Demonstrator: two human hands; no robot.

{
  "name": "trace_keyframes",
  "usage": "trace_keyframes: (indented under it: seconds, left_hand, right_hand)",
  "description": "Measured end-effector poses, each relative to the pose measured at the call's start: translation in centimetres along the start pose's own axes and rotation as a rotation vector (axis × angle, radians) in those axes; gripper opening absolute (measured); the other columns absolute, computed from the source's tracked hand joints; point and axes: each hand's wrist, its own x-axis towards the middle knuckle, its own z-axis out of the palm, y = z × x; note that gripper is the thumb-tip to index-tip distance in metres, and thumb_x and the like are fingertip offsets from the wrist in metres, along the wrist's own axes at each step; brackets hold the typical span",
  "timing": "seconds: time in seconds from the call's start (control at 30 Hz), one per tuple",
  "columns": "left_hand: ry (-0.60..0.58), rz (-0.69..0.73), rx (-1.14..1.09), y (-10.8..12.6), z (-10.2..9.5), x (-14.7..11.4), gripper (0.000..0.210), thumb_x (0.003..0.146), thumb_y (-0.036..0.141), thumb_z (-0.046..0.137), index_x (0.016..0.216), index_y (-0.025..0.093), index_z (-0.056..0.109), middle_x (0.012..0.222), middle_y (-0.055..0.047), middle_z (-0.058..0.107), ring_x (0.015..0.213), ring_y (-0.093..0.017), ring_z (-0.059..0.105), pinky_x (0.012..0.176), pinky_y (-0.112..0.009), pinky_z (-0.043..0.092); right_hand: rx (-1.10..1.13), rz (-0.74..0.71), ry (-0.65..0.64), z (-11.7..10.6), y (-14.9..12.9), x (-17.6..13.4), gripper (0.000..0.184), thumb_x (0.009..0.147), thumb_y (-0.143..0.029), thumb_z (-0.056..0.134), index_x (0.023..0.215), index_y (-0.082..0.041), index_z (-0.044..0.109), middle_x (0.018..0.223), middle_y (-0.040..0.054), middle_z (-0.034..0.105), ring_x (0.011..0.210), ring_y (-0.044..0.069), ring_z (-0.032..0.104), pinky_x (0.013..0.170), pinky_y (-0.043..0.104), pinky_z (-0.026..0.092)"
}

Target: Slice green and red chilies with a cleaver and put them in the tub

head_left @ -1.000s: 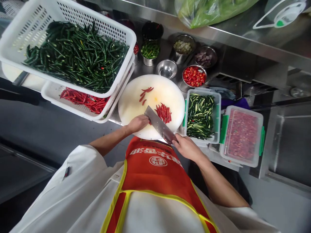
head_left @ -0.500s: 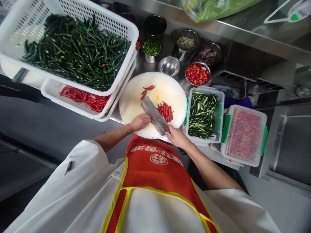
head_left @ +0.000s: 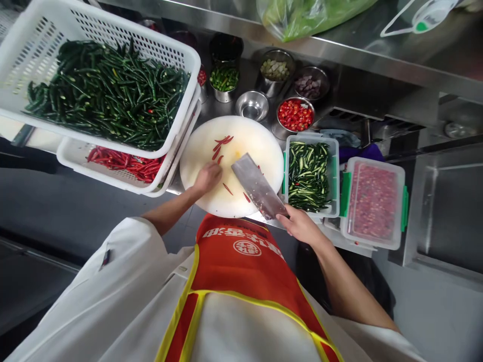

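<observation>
Single head view, looking steeply down over own chest, close above cutting board point(head_left: 241, 136) and counter.

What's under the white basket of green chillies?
A second white perforated basket sits under the white basket of green chillies. Long red chillies show along its near edge; the upper basket hides the rest of its contents.

Stainless-steel bench point(head_left: 247, 75) bearing, at centre, a round white cutting board point(head_left: 260, 143). Left: two stacked white perforated baskets, the upper basket point(head_left: 113, 30) of green chillies, the lower basket point(head_left: 113, 176) of red chillies. Behind the board: small steel bowls, one empty bowl point(head_left: 251, 104), one bowl of chopped red chilli point(head_left: 295, 114). Right, just beside the board: a clear tub of split green chillies point(head_left: 309, 173) and, next to it, a lidded tub point(head_left: 373, 201) of pinkish contents.
</observation>
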Motion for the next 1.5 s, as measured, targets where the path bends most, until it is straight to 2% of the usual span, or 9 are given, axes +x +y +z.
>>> trace_keyframes:
  seconds: [0.1,0.27,0.37,0.47,0.6,0.8,1.07,1.33,1.5]
  left_hand:
    - [-0.042,-0.222,0.079,-0.3,-0.7,3.1,0.012,0.089,0.024,0.058,0.084,0.017,0.067,0.091,-0.010,0.067,0.085,-0.021,0.062,0.074,-0.030,0.050]
    - [-0.100,-0.310,0.142,0.1,-1.9,4.6,0.019,0.093,0.026,0.052,0.094,0.014,0.068,0.099,-0.013,0.067,0.090,-0.023,0.064,0.075,-0.031,0.050]
    - [-0.139,-0.191,0.110,-0.1,-2.4,3.6,0.021,0.093,0.021,0.052,0.101,0.014,0.069,0.101,-0.012,0.068,0.095,-0.023,0.064,0.081,-0.031,0.051]
    - [-0.223,0.088,0.027,0.1,-2.2,1.6,0.025,0.093,0.014,0.048,0.101,0.018,0.072,0.100,-0.008,0.068,0.099,-0.020,0.063,0.088,-0.030,0.051]
    - [-0.245,0.340,-0.038,1.6,-1.3,-1.4,0.032,0.099,0.019,0.040,0.098,0.018,0.072,0.101,-0.008,0.068,0.099,-0.018,0.062,0.088,-0.030,0.052]
    - [-0.182,0.350,-0.022,2.7,-0.4,-2.9,0.039,0.103,0.027,0.032,0.099,0.017,0.069,0.108,-0.008,0.067,0.098,-0.018,0.061,0.089,-0.031,0.053]
    - [-0.135,0.374,-0.046,2.2,0.5,-2.9,0.032,0.101,0.024,0.037,0.097,0.016,0.068,0.106,-0.009,0.068,0.095,-0.018,0.062,0.087,-0.033,0.055]
    - [-0.124,0.335,-0.037,1.3,0.9,-3.2,0.031,0.100,0.025,0.038,0.099,0.016,0.068,0.110,-0.009,0.069,0.100,-0.018,0.063,0.092,-0.033,0.053]
    - [-0.162,0.344,-0.031,1.1,0.7,-2.9,0.031,0.100,0.025,0.038,0.101,0.018,0.069,0.109,-0.008,0.069,0.100,-0.017,0.064,0.092,-0.033,0.054]
  right_hand:
    - [-0.148,-0.115,-0.046,0.5,-0.4,-0.5,0.021,0.095,-0.035,0.042,0.095,-0.022,0.058,0.078,0.0049,0.067,0.074,0.021,0.063,0.064,0.028,0.038]
    - [-0.236,-0.131,-0.079,1.5,0.3,-0.3,0.018,0.095,-0.032,0.042,0.088,-0.022,0.055,0.072,0.0032,0.064,0.068,0.019,0.059,0.062,0.027,0.033]
    - [-0.184,-0.025,-0.016,1.8,0.9,0.4,0.022,0.096,-0.035,0.040,0.091,-0.021,0.056,0.073,0.0035,0.065,0.068,0.019,0.060,0.061,0.027,0.033]
    - [-0.201,0.058,0.053,1.6,0.7,1.0,0.023,0.097,-0.035,0.040,0.101,-0.019,0.057,0.076,0.0053,0.067,0.074,0.022,0.063,0.062,0.027,0.034]
    - [-0.293,0.025,0.058,1.0,-0.9,1.1,0.021,0.097,-0.032,0.041,0.101,-0.019,0.057,0.087,0.0084,0.071,0.082,0.023,0.066,0.066,0.028,0.033]
    - [-0.391,-0.050,-0.059,0.1,-3.2,0.7,0.014,0.097,-0.029,0.044,0.099,-0.019,0.055,0.087,0.0086,0.070,0.080,0.022,0.066,0.066,0.029,0.031]
    - [-0.406,-0.047,-0.144,-1.2,-3.0,0.3,0.013,0.098,-0.028,0.042,0.097,-0.019,0.051,0.089,0.0092,0.070,0.083,0.022,0.067,0.065,0.029,0.031]
    - [-0.401,-0.033,-0.098,2.2,-3.7,3.7,0.017,0.100,-0.030,0.039,0.102,-0.017,0.050,0.093,0.0127,0.070,0.087,0.023,0.065,0.068,0.029,0.033]
    - [-0.389,-0.046,-0.109,1.6,-3.6,3.4,0.015,0.099,-0.028,0.040,0.103,-0.018,0.050,0.095,0.0117,0.071,0.088,0.022,0.065,0.069,0.028,0.034]
